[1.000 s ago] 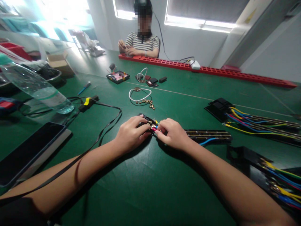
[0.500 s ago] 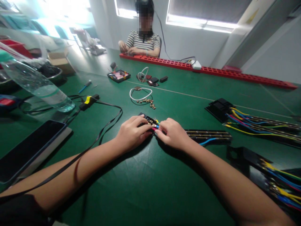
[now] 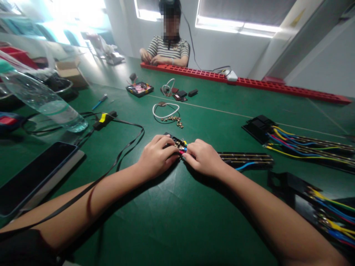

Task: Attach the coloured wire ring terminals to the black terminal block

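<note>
In front of me on the table lies a black plastic housing point(image 3: 167, 135) with brass terminals and red, blue and yellow wire ends at its near side. My left hand point(image 3: 157, 153) is closed around it, fingers curled over the top. My right hand point(image 3: 204, 157) is closed at the coloured wire ends point(image 3: 184, 149), thumb and forefinger pressed together; its fingers partly hide what they pinch. A long black strip with brass rails point(image 3: 246, 159) and a blue wire extends to the right from behind my right hand. Beyond the housing lie several small brass screws point(image 3: 177, 120).
Wired black housings point(image 3: 259, 127) and another wired unit point(image 3: 296, 188) lie to the right. On the left are a phone point(image 3: 39, 173), a water bottle point(image 3: 58, 109) and a black cable point(image 3: 133, 142) crossing my left forearm. A person point(image 3: 169, 48) sits opposite, behind a red slotted rail point(image 3: 194, 71).
</note>
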`<state>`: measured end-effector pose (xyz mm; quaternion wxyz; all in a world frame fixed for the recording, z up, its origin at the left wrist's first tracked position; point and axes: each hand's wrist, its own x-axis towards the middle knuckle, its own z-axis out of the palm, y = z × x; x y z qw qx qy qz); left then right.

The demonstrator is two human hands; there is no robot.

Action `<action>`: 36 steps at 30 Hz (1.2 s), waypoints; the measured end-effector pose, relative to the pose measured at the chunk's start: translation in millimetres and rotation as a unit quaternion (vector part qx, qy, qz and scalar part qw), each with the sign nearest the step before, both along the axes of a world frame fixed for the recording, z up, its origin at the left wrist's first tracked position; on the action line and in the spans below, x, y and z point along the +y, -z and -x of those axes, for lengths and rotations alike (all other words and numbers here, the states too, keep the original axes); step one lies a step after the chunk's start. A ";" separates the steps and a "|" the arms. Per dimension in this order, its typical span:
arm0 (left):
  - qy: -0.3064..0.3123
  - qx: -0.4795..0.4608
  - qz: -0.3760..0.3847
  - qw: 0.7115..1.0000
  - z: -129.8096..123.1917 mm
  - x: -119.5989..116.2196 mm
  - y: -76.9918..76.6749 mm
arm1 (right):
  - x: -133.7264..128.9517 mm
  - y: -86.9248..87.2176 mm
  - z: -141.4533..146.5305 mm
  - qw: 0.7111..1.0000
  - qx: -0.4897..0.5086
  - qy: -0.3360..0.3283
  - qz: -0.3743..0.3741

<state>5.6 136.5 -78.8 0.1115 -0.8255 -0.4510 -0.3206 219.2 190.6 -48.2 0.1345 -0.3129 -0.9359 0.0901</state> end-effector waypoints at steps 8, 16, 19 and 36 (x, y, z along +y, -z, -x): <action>0.011 -0.016 0.028 0.999 -0.2 1.6 -3.9 | -0.8 0.8 0.4 1.000 -0.011 0.003 -0.017; 0.015 -0.006 0.027 1.000 -0.4 3.2 -5.2 | -1.6 3.6 1.9 0.998 -0.033 0.000 -0.061; 0.006 -0.001 0.029 1.000 0.2 2.1 -4.8 | -2.5 4.2 2.3 0.998 -0.028 0.002 -0.059; 0.004 -0.011 0.019 1.000 1.5 2.5 -2.6 | -4.2 1.6 4.3 0.997 -0.053 0.018 -0.053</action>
